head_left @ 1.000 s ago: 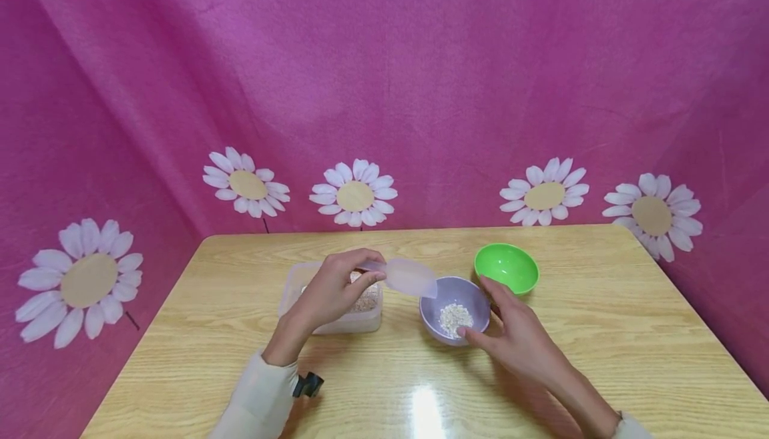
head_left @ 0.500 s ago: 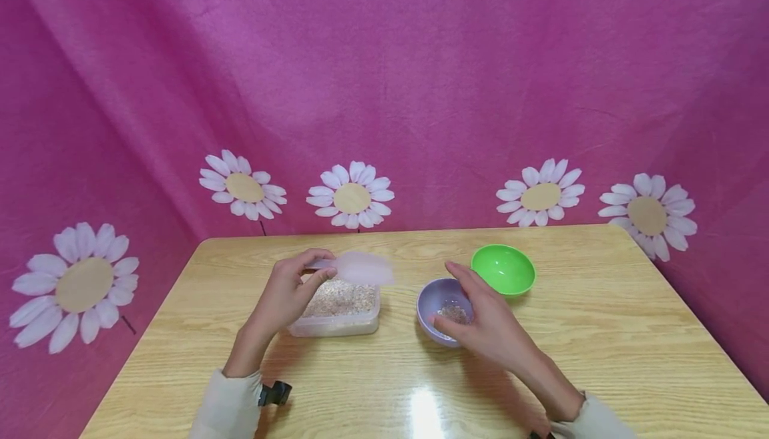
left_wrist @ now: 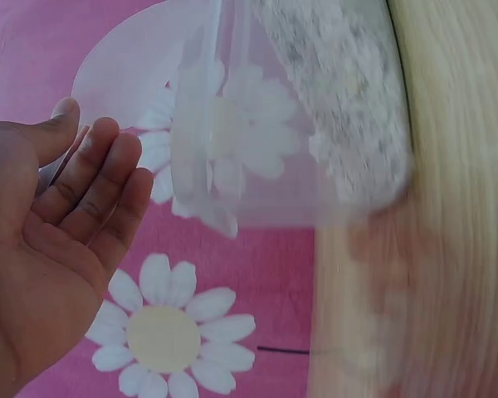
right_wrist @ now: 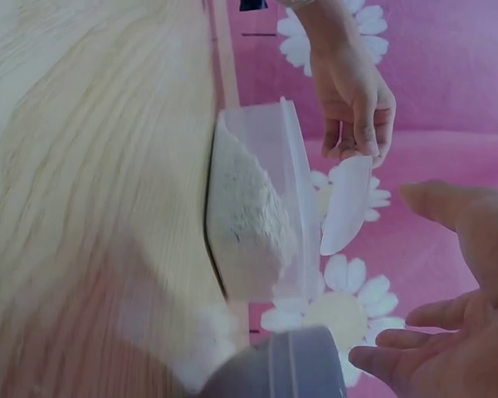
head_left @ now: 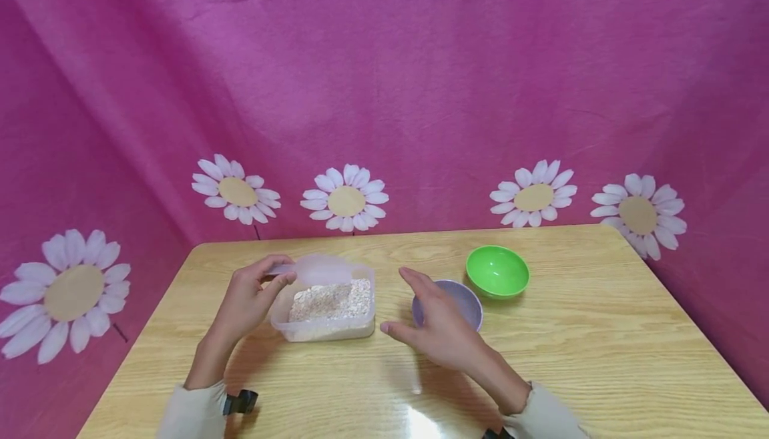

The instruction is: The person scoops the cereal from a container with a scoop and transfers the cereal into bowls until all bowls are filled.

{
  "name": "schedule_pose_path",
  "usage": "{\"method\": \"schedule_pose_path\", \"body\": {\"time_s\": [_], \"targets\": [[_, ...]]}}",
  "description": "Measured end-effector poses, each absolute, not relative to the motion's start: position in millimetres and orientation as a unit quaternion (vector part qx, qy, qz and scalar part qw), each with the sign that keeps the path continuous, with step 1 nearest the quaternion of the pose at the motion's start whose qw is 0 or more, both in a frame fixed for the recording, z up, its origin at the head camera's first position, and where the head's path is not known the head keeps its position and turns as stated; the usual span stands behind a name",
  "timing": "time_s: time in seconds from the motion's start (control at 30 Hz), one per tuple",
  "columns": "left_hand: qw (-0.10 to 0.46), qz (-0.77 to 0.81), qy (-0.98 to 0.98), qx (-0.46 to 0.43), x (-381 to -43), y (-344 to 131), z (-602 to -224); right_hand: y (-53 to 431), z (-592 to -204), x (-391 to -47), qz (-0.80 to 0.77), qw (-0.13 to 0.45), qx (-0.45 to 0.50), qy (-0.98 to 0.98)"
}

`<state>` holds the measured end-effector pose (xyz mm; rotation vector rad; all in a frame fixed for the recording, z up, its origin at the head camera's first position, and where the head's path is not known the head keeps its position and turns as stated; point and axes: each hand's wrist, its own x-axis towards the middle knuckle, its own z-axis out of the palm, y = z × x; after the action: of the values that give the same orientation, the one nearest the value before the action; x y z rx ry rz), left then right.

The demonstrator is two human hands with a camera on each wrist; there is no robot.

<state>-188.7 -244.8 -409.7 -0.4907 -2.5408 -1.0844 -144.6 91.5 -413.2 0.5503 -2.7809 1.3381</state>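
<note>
My left hand point(head_left: 243, 302) pinches the handle of a translucent scoop point(head_left: 323, 270) between thumb and fingers. The scoop's blade hangs over the back of a clear plastic container point(head_left: 327, 331) that holds flaky oats point(head_left: 336, 301). In the right wrist view the scoop point(right_wrist: 349, 203) is seen past the container's rim, apart from it. My right hand point(head_left: 447, 332) is spread over a purple bowl point(head_left: 468, 300), thumb and fingers apart with nothing between them. It covers the bowl's near left part and hides its contents. The bowl point(right_wrist: 286, 365) sits below the hand in the right wrist view.
A green bowl point(head_left: 497, 272) stands behind and right of the purple one. All stand on a wooden table point(head_left: 601, 332) whose far edge meets a pink curtain point(head_left: 420, 92) printed with daisies.
My left hand has carried the scoop left from beside the purple bowl to over the container. The right hand has left the bowl's rim and moved left across it.
</note>
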Motion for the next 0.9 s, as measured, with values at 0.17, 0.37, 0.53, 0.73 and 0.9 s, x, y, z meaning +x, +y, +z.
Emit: {"method": "schedule_pose_path", "body": {"time_s": [0.17, 0.37, 0.53, 0.73, 0.9], "targets": [[0.18, -0.371, -0.895, -0.167, -187, -258, -414, 74, -420, -145, 0.44, -0.002, 0.182, -0.88], [0.185, -0.356, -0.901, -0.164, -185, -273, -418, 56, -427, -145, 0.445, -0.01, 0.201, -0.873], [0.171, -0.344, -0.907, -0.173, -185, -279, -419, 46, -433, -147, 0.45, -0.01, 0.203, -0.87], [0.139, -0.33, -0.914, -0.19, -187, -282, -417, 40, -440, -151, 0.442, -0.016, 0.199, -0.875], [0.092, -0.321, -0.919, -0.211, -189, -283, -414, 39, -447, -153, 0.446, -0.019, 0.188, -0.875]]}}
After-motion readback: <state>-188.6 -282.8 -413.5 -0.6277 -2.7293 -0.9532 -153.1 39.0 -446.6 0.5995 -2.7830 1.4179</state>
